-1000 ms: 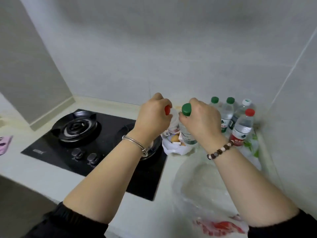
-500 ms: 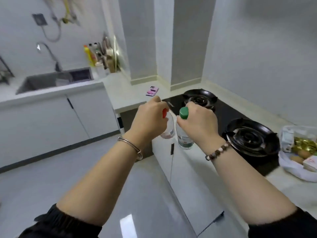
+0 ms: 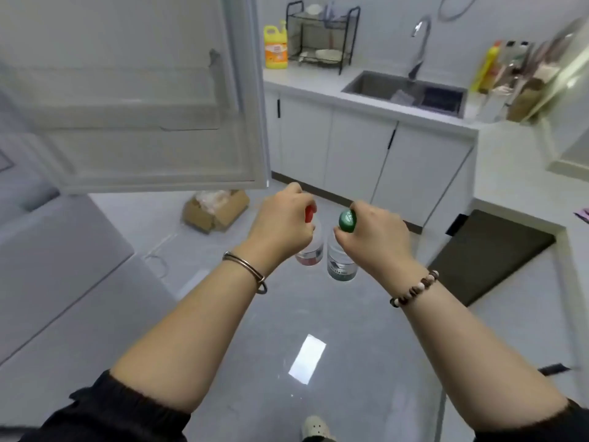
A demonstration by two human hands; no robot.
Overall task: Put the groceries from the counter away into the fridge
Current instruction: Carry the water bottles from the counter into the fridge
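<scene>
My left hand (image 3: pixel 280 223) grips a clear water bottle with a red cap and red label (image 3: pixel 310 255) by its neck. My right hand (image 3: pixel 376 232) grips a second water bottle with a green cap and green label (image 3: pixel 341 264) the same way. Both bottles hang upright, side by side, over the grey floor in the middle of the view. The open white fridge door (image 3: pixel 143 100) stands at the upper left, its door shelves facing me, just above and left of my left hand. The fridge's inside is out of view.
A cardboard box (image 3: pixel 216 210) lies on the floor below the fridge door. White cabinets (image 3: pixel 357 154) carry a counter with a sink (image 3: pixel 404 89), tap, dish rack (image 3: pixel 322 36) and yellow detergent jug (image 3: pixel 275 43). A grey unit (image 3: pixel 47 266) fills the left; the counter continues on the right.
I have turned away from the stove and counter, carrying both bottles. The view swung past the sink to the open fridge door. My grip on both bottles is unchanged.
</scene>
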